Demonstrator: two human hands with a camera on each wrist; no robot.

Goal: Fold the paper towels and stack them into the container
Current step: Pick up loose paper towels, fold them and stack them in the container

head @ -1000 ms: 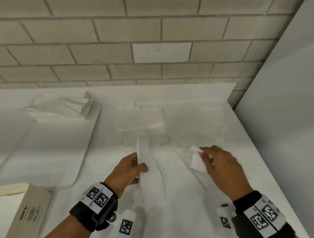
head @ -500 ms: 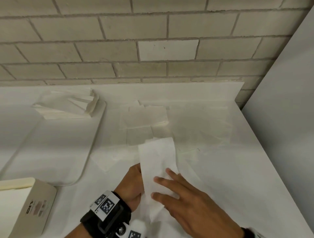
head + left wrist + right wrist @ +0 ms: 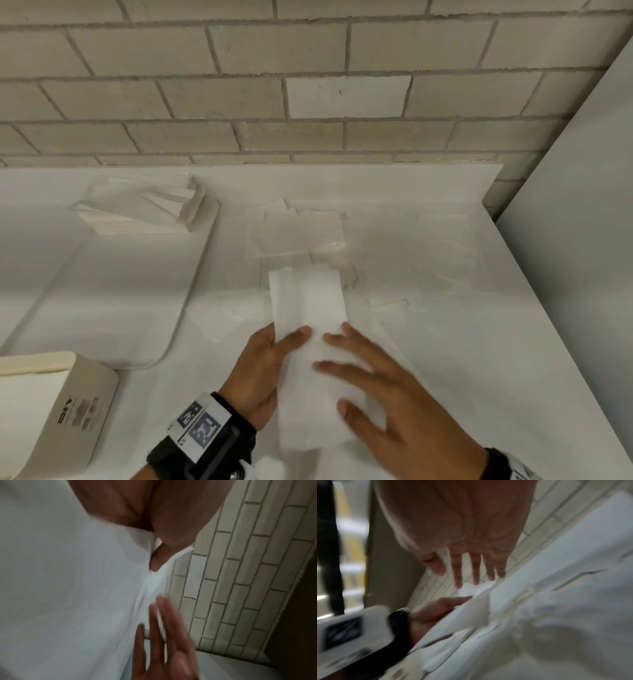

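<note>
A white paper towel (image 3: 308,301) lies folded into a long narrow strip on the white counter. My left hand (image 3: 263,370) pinches its left edge, thumb on top. In the left wrist view the thumb (image 3: 159,555) presses into the towel (image 3: 68,588). My right hand (image 3: 387,394) lies flat on the strip with its fingers spread and straight; it is blurred. The right wrist view shows those straight fingers (image 3: 474,568) over the towel (image 3: 539,601). A stack of folded towels (image 3: 144,209) sits at the far end of a white tray (image 3: 102,308) on the left.
A beige box (image 3: 68,411) stands at the near left corner. Loose folded towels (image 3: 294,233) and flat unfolded sheets (image 3: 411,260) lie beyond the hands. A brick wall runs along the back, and a white panel (image 3: 582,240) closes the right side.
My right hand carried the sheet's right side over to the left, folding it into a strip, then let go and went flat on top. My left hand kept its hold on the left edge.
</note>
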